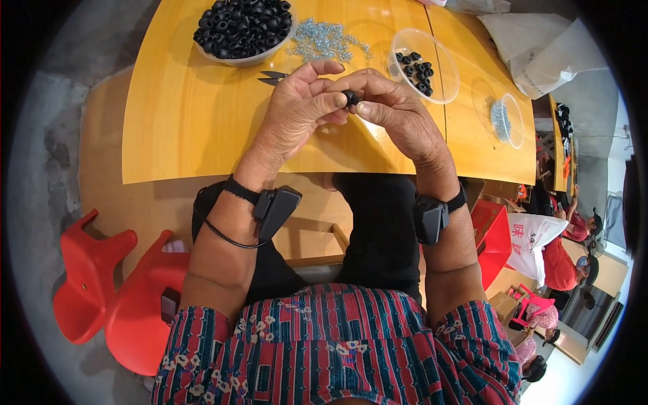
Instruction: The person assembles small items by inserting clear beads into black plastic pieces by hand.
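Observation:
A small black rounded piece (351,98), rubber-like in look, is pinched between the thumbs and fingers of both hands just above the table's near part. My left hand (300,104) grips it from the left, and my right hand (398,111) from the right. Fingers cover much of the piece. Beyond my left hand, a clear bowl (289,39) is heaped with similar black pieces. Beside it lies a loose pile of tiny silvery parts (324,40), too small to name. Past my right hand, a clear round container (442,50) holds several black pieces.
Dark pointed blades (273,78) lie left of my fingers on the yellow table (182,128). A clear cup (516,121) of silvery bits stands at the right. White plastic bags (550,57) lie at the far right. Red chairs (88,277) stand lower left; other people (563,263) are at right.

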`<state>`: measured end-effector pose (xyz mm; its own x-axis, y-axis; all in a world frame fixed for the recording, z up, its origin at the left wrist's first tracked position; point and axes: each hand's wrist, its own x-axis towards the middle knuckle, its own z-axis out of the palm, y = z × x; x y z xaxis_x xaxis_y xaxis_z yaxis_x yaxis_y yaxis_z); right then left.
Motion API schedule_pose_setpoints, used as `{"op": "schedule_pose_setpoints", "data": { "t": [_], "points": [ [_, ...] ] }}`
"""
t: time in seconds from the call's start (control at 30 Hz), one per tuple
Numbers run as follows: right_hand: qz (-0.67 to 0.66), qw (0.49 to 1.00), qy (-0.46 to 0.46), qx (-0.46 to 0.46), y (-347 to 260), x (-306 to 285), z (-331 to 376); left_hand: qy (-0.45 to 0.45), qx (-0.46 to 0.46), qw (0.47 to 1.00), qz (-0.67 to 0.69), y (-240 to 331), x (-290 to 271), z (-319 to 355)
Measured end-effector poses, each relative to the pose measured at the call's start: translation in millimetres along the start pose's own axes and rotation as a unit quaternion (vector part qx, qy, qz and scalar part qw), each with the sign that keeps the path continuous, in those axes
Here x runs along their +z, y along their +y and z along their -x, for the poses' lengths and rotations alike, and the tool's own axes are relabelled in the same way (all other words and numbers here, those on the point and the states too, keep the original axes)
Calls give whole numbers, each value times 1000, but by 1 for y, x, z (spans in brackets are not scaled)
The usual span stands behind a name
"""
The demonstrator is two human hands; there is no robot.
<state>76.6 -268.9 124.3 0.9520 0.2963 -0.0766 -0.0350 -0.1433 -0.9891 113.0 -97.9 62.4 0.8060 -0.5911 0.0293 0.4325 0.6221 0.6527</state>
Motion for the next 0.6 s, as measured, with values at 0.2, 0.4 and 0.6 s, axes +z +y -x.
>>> {"op": "schedule_pose_setpoints", "data": {
  "t": [0.2, 0.4, 0.6],
  "points": [
    [-66, 997, 34, 6, 3, 4, -1, 23, 5, 999, 33, -8, 0, -1],
    [-67, 993, 100, -15, 11, 11, -5, 39, 7, 999, 33, -6, 0, -1],
    [-62, 989, 132, -24, 8, 16, -5, 47, 9, 998, 26, -1, 3, -2]
  ]
}}
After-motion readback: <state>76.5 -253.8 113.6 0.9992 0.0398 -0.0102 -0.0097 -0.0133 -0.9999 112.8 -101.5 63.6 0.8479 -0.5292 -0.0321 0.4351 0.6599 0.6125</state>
